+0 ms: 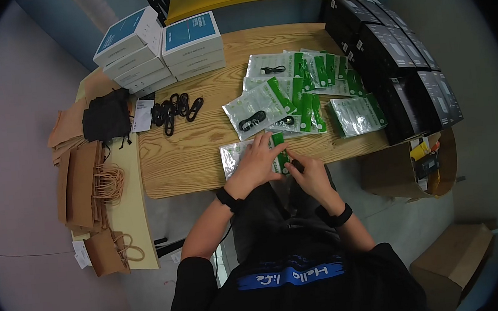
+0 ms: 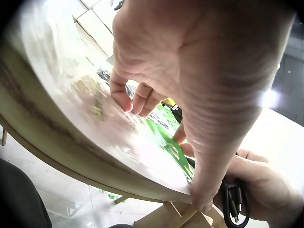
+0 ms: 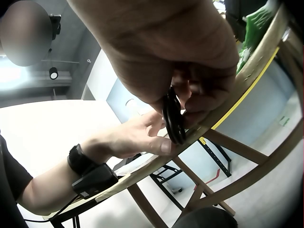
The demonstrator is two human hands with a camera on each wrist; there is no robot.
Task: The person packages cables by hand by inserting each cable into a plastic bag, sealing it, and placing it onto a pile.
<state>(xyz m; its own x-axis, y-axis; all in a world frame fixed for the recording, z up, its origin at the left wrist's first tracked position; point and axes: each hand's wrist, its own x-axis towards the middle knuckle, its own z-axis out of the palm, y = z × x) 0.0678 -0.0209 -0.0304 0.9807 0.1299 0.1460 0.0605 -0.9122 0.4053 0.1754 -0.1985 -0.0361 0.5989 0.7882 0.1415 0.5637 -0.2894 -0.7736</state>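
Near the table's front edge lies a clear plastic pouch with a green end. My left hand rests across it, fingers spread over the film and thumb down by the near edge of the green end. In the left wrist view the pouch looks flat and shiny under those fingertips. At the green end my right hand has its fingertips right at the pouch's edge. That hand also grips a coiled black cable against its palm; in the right wrist view the coil hangs below the curled fingers.
Several green-ended pouches, some with cables, overlap beyond my hands; a neat stack sits right. Coiled cables lie left. White boxes, black boxes, paper bags and a black cloth bag surround them.
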